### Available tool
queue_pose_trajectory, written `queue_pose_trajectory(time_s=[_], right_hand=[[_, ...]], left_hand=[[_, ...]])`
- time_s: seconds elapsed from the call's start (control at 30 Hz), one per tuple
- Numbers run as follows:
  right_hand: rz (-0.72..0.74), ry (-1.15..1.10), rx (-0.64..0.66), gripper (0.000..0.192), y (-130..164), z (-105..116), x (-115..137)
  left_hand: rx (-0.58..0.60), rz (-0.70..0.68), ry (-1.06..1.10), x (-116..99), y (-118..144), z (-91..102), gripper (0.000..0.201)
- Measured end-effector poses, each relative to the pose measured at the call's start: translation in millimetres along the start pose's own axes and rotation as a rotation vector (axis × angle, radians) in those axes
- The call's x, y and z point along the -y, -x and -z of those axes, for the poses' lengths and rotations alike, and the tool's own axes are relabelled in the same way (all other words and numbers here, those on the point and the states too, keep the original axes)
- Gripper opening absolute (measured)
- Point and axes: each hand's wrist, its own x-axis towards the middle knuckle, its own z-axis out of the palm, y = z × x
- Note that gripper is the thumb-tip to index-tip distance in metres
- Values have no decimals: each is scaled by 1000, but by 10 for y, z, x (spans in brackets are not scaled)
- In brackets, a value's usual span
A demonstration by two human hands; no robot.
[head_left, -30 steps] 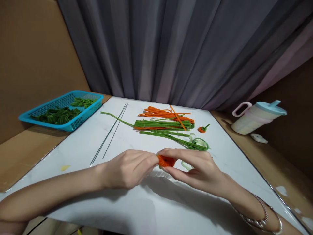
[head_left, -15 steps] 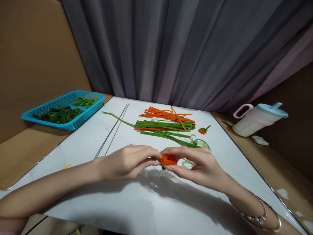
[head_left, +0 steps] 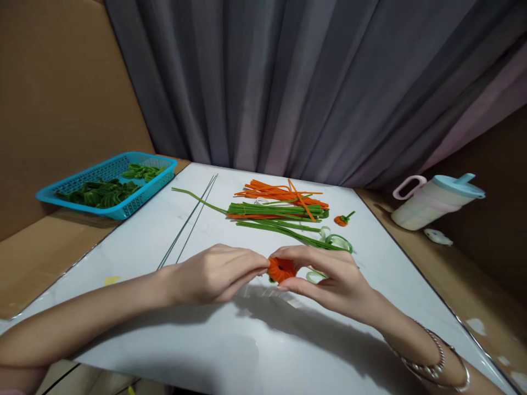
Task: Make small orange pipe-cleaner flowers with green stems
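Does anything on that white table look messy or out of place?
Mostly tidy. One orange strip lies slantwise across the neat orange and green bundles, and a single green stem strays left from the pile toward the thin wires.

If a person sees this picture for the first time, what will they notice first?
Probably the small orange coil pinched between the left hand and the right hand, just above the middle of the white table. Behind it lie bundles of orange stems and green stems, and a blue basket of green pieces sits at the far left.
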Motion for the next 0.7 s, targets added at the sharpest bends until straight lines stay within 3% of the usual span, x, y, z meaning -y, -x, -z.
queue_pose_trajectory(time_s=[0.2, 0.37, 0.7], right_hand=[[-17, 17, 114, 39, -5, 102, -15], [39, 19, 162, 26, -11, 129, -2], [157, 101, 133, 15, 29, 77, 43]], left_hand=[[-12, -13, 24, 48, -17, 17, 16], [16, -5, 90, 53, -24, 20, 18], [81, 74, 266, 0, -32, 55, 17]])
